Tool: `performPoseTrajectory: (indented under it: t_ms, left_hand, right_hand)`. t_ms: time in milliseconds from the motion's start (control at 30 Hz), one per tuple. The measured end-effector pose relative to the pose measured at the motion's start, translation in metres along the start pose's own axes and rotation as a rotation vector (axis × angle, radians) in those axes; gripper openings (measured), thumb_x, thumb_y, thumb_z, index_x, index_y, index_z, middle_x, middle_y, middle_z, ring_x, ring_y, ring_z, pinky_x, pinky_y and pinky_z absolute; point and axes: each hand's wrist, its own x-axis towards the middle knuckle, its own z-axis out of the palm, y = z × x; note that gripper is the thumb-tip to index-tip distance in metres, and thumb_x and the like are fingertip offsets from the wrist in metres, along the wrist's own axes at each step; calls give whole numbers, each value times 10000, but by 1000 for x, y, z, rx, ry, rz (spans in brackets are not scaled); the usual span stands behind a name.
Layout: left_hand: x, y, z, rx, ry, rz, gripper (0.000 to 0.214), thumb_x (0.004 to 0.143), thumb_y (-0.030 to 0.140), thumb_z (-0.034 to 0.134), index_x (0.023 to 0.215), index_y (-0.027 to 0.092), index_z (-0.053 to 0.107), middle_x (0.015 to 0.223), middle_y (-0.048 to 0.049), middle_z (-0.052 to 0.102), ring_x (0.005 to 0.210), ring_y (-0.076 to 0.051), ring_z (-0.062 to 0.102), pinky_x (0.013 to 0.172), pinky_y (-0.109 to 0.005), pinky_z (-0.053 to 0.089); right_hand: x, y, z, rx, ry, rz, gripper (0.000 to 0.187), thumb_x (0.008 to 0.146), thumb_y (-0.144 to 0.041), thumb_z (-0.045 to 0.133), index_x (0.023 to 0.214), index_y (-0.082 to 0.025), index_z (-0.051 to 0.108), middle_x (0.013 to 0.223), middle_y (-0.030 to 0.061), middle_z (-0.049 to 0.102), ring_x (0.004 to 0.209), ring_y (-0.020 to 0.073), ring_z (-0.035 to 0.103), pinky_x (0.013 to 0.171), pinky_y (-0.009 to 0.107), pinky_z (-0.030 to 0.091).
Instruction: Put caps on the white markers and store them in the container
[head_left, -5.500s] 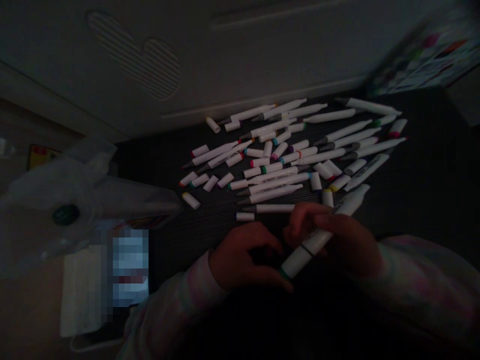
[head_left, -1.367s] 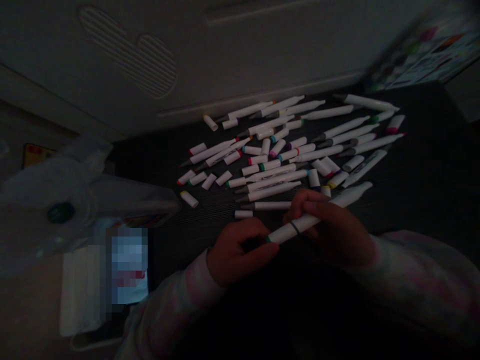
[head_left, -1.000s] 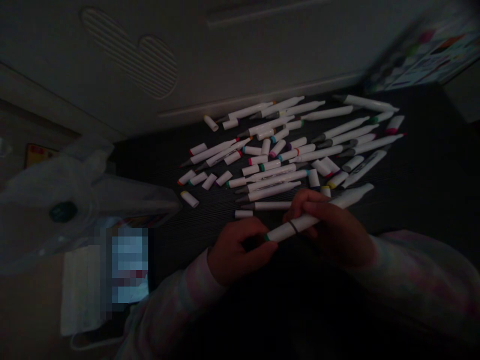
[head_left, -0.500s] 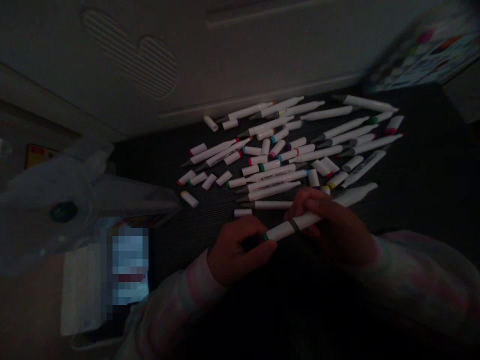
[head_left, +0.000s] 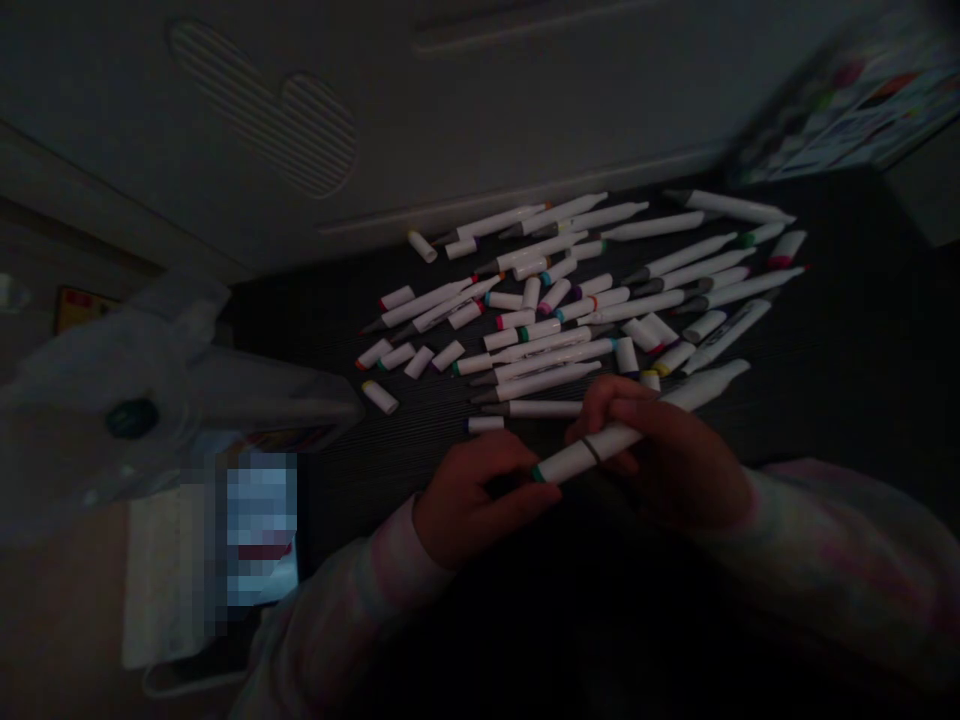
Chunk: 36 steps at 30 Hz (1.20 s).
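My right hand (head_left: 667, 450) is closed around a white marker (head_left: 705, 390), its uncapped narrow end pointing up to the right. At the marker's lower left end sits a white cap (head_left: 566, 463) with a green tip, and a thin grey band shows between cap and barrel. My left hand (head_left: 480, 490) pinches the cap's green end between thumb and fingers. Just beyond both hands, several uncapped white markers (head_left: 547, 382) and loose white caps (head_left: 380, 397) with coloured ends lie scattered on the dark tabletop (head_left: 330, 300).
A pale panel (head_left: 480, 120) with a ribbed heart-like shape rises behind the markers. A clear case (head_left: 847, 130) with coloured items stands at the back right. On the left are a crumpled translucent bag (head_left: 150, 400) and a lit, pixelated screen (head_left: 259, 530). The scene is dim.
The cap has slid further onto the marker, narrowing the grey band between them. The marker has shifted slightly toward the lower left; both hands stay almost in place.
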Motion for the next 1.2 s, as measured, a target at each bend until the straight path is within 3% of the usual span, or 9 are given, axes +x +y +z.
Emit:
performPoseTrajectory:
  t_ms: [300, 533, 1200]
  left_hand:
    - [3, -6, 4, 46, -68, 157, 352, 753, 419, 536, 594, 110, 592, 543, -28, 561, 565, -109, 499, 555, -219, 374]
    - [3, -6, 4, 2, -46, 85, 366, 724, 456, 552, 599, 116, 600, 560, -31, 575, 569, -112, 516, 548, -217, 389]
    - [1, -7, 6, 23, -57, 51, 372, 606, 498, 643, 655, 130, 606, 615, -22, 593, 592, -113, 524, 568, -219, 393]
  right_hand:
    - [-1, 13, 0, 65, -91, 41, 236, 712, -362, 444, 601, -172, 531, 354, -45, 336, 414, 119, 348, 442, 254, 252]
    - [-2, 12, 1, 115, -114, 40, 245, 711, -370, 449, 626, -167, 558, 346, -51, 329, 390, 106, 311, 442, 254, 242]
    - [-2, 11, 0, 29, -121, 112, 244, 724, -337, 423, 614, -156, 544, 356, -48, 337, 371, 98, 344, 403, 232, 256]
